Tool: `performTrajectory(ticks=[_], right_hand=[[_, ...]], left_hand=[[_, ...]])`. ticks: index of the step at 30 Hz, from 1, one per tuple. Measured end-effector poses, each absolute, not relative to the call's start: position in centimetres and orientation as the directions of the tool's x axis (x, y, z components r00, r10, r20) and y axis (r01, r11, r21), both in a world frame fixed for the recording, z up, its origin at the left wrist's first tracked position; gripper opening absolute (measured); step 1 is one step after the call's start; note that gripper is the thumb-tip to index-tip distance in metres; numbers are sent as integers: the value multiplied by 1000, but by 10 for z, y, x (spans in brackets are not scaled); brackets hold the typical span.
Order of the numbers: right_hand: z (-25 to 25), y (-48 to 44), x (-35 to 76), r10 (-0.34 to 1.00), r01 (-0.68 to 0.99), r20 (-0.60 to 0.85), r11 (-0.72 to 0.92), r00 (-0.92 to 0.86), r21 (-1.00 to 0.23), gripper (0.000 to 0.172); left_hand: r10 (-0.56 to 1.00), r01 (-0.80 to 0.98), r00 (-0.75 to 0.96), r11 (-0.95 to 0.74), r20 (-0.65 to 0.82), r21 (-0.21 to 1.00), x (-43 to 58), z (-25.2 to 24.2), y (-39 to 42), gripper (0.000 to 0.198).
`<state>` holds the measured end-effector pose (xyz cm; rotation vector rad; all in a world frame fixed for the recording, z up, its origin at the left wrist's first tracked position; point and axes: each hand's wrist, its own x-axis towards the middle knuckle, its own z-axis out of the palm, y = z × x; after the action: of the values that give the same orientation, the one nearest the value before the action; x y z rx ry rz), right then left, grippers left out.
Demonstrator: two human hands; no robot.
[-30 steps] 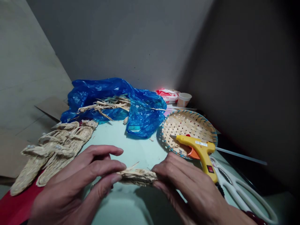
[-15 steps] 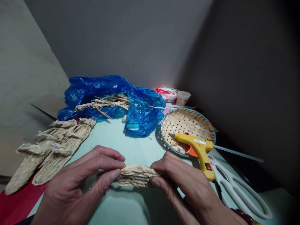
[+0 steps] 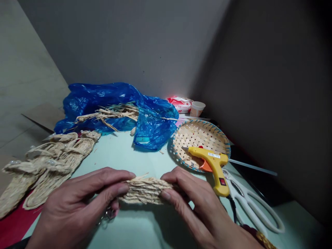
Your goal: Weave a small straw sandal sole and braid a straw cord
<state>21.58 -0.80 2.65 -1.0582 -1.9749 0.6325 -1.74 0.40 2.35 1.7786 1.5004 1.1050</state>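
In the head view, both hands are clamped on one thing, a small ridged straw piece [image 3: 145, 191], held just above the pale green table [image 3: 121, 157] near its front edge. The left hand [image 3: 75, 204] pinches its left end between thumb and fingers; the right hand [image 3: 204, 204] grips the right end the same way, thumb in front. The two hands are apart, with the straw piece spanning the gap. Something small and shiny [image 3: 107, 217] shows under the left hand, perhaps metal, though it is too obscured to name.

To the left, woven straw sandals [image 3: 55, 164] with pearly beads lie partly on a red sheet [image 3: 18, 224]. Behind the hands, a blue plastic bag [image 3: 90, 90] holds loose straw strands [image 3: 115, 113]. To the right, a yellow glue gun [image 3: 210, 156] overlaps a woven basket [image 3: 202, 135] in view, with white scissors [image 3: 249, 202] near its handle. A paper cup [image 3: 197, 109] stands beside a red-and-white packet [image 3: 180, 104].
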Motion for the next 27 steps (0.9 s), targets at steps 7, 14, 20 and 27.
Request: performTrajectory(ticks=[7, 14, 20, 27], right_hand=[[24, -5, 214, 768, 428, 478, 637, -426, -641, 32], [11, 1, 208, 683, 274, 623, 727, -382, -629, 34], [6, 4, 210, 709, 225, 579, 690, -404, -688, 27], [1, 6, 208, 715, 196, 568, 676, -408, -710, 23]], left_hand=[[998, 292, -55, 36, -21, 956, -7, 24, 9, 15], [997, 268, -72, 0, 20, 963, -1, 24, 11, 18], [992, 325, -113, -15, 55, 946, 11, 30, 13, 28], [989, 282, -121, 113, -81, 953, 2, 27, 10, 18]])
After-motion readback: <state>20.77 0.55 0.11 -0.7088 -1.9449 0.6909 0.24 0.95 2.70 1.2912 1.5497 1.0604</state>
